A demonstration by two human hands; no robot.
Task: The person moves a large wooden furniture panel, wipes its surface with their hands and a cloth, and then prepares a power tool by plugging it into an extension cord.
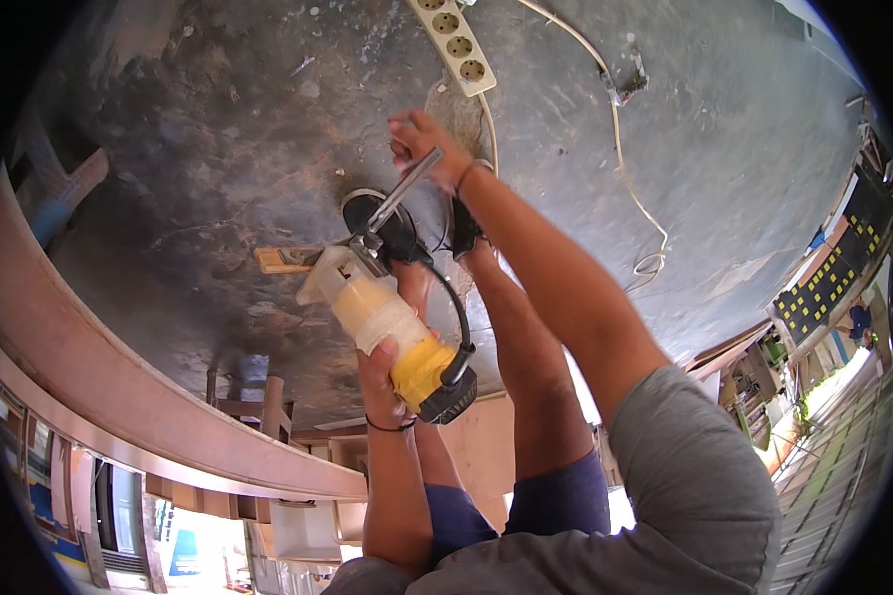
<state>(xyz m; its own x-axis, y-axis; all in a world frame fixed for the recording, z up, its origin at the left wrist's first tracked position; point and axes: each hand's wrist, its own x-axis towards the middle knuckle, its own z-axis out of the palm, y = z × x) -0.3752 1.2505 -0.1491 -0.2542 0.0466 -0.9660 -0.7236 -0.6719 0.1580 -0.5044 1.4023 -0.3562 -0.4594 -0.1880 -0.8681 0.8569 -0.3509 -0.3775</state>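
My left hand (pixel 378 369) is wrapped round the body of a yellow and black trim router (pixel 419 369), tilted so its clear base (pixel 319 280) points away from me. A metal wrench (pixel 409 185) sits at the router's collet end and sticks out up and to the right. My right hand (pixel 425 142) is by the wrench's far end, its fingers loosely bent and apart, not wrapped round the handle. Whether the palm touches the wrench I cannot tell. A black cord (pixel 460 302) leaves the router's back and loops toward my feet.
A white power strip (pixel 458 46) lies on the grey concrete floor (pixel 238 129), with a pale cable (pixel 620 169) to its right. A small wood piece (pixel 286 260) lies left of the router. A long curved-looking board edge (pixel 139 382) runs along the left.
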